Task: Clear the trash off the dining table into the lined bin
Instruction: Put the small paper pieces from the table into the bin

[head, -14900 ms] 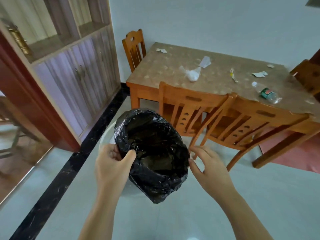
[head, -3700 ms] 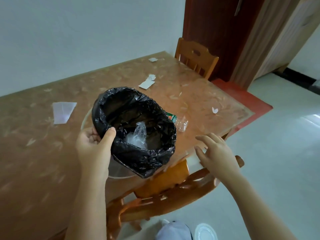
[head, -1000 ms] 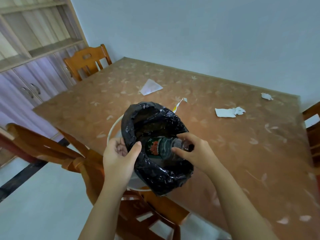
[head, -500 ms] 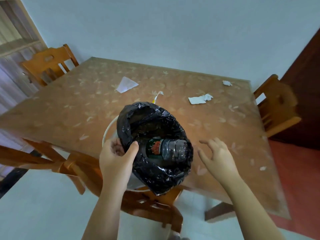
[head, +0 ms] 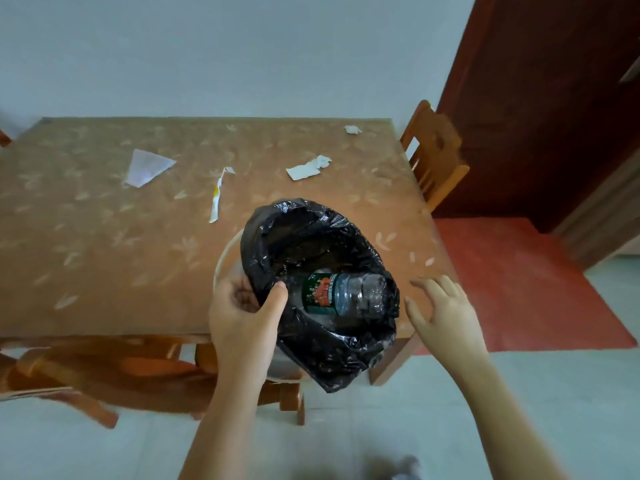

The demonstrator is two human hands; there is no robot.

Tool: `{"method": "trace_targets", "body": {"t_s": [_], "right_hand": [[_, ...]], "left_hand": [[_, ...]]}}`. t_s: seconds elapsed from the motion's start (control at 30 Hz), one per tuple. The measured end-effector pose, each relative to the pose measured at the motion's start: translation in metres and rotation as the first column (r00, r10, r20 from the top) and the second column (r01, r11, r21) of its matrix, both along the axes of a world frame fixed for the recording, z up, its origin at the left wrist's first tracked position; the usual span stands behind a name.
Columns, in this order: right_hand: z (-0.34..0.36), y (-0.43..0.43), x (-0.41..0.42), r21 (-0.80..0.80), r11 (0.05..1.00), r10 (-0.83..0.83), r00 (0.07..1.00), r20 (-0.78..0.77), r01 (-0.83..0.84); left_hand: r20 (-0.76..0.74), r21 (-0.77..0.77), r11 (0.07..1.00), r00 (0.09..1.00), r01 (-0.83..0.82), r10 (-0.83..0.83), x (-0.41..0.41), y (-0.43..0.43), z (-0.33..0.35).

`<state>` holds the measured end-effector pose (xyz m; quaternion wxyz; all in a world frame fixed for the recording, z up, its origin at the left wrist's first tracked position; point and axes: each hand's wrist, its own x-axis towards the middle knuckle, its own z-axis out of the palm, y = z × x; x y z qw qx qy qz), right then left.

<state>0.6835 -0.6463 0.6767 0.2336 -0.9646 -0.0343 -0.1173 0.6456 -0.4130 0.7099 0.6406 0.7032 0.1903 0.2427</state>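
Left hand (head: 242, 317) gripping black-lined bin (head: 311, 237), clear green-labelled bottle (head: 343, 294) inside

Single head view, looking forward-down, close over table (head: 104, 271) edge.

Soft, even daylight fills the room; its source is out of view. The wall (head: 242, 46) is flat and pale, with no hard shadows. The table (head: 104, 271) has a dull sheen, paler toward its far edge and deeper in tone toward the near edge. Small glints speckle the black liner (head: 332, 358) and the bottle (head: 360, 296) inside it. Shade lies under the table's near edge, where the chairs (head: 86, 372) smear with motion blur. A grey shape (head: 405, 471) at the bottom edge is out of focus. The wide lens bows the table's edges and tilts the door (head: 536, 98). Detail is slightly soft throughout.
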Motion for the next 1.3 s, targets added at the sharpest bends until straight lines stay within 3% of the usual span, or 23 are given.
{"method": "trace_targets", "body": {"t_s": [0.3,0.7,0.97,1.3], "right_hand": [[-0.012,-0.135,0.016,0.111,0.987,-0.122,0.992,0.019,0.119],[0.003,-0.369,0.091,0.111,0.986,-0.128,0.991,0.039,0.123],[0.014,-0.404,0.192,0.084,0.996,0.004,0.998,0.058,-0.009],[0.046,-0.38,0.399,-0.022,0.979,0.205,0.973,0.109,-0.204]], "left_hand": [[-0.038,0.083,0.996,0.999,0.021,-0.018,0.044,-0.128,0.002],[0.125,-0.008,0.999,0.992,0.031,-0.03,0.122,-0.353,0.007],[0.146,-0.04,0.997,0.987,-0.067,0.072,0.206,-0.385,0.026],[0.233,-0.102,0.955,0.927,-0.277,0.294,0.378,-0.372,0.041]]}}
